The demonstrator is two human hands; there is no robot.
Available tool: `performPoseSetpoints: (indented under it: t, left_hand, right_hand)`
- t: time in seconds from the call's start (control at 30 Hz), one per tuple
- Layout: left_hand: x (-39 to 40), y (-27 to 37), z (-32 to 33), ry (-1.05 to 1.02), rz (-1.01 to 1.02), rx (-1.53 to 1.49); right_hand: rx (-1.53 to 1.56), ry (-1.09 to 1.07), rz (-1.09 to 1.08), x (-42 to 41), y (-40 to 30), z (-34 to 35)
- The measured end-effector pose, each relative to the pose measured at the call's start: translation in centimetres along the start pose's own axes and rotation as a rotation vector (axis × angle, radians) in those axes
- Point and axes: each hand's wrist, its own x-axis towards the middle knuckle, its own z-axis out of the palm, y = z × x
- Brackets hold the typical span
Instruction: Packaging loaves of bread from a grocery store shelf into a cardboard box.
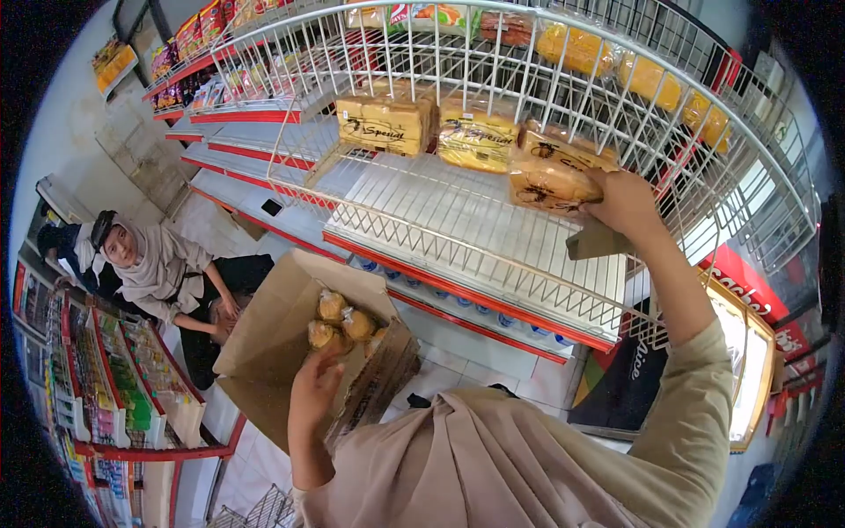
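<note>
My right hand (620, 201) is on the right end of a packed bread loaf (553, 183) in clear film, on the wire rack shelf (422, 231). Beside it a brown cardboard flap (594, 243) shows under my wrist. More bagged loaves, one at the middle (476, 137) and one at the left (383, 125), stand along the back of that shelf. My left hand (320, 383) reaches over an open cardboard box (264, 330), near several bagged round buns (356, 323) inside; its fingers look loosely apart, and no item shows in them.
An upper wire basket (528, 72) holds more packed bread. Snack packets (198, 33) fill shelves at the upper left. Another person (162, 264) sits on the floor at left, near shelves of small goods (119, 376). A phone-like dark object (271, 207) lies on a low shelf.
</note>
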Motion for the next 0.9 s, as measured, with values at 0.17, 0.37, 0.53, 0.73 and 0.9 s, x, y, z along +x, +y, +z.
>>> performPoseSetpoints:
  t: [0.17, 0.37, 0.53, 0.73, 0.9]
  left_hand:
    - [0.6, 1.8, 1.4, -0.081, 0.152, -0.078]
    - [2.3, 4.0, 2.6, -0.462, 0.291, -0.385]
    - [3.0, 2.4, 7.3, -0.498, 0.719, -1.183]
    - [2.4, 0.7, 8.6, -0.385, 0.141, -1.530]
    - [2.1, -2.1, 7.4, -0.050, -0.076, -1.530]
  right_hand:
    - [0.042, 0.179, -0.016, -5.7, -2.5, -4.8]
    - [0.198, 0.291, -0.147, -10.8, -7.2, -10.2]
    - [0.671, 0.029, -0.340, -10.3, -12.7, -9.5]
    - [1.094, -0.369, -0.296, -9.8, -21.4, -1.4]
    - [1.308, -0.479, -0.241, -9.8, -22.3, 4.3]
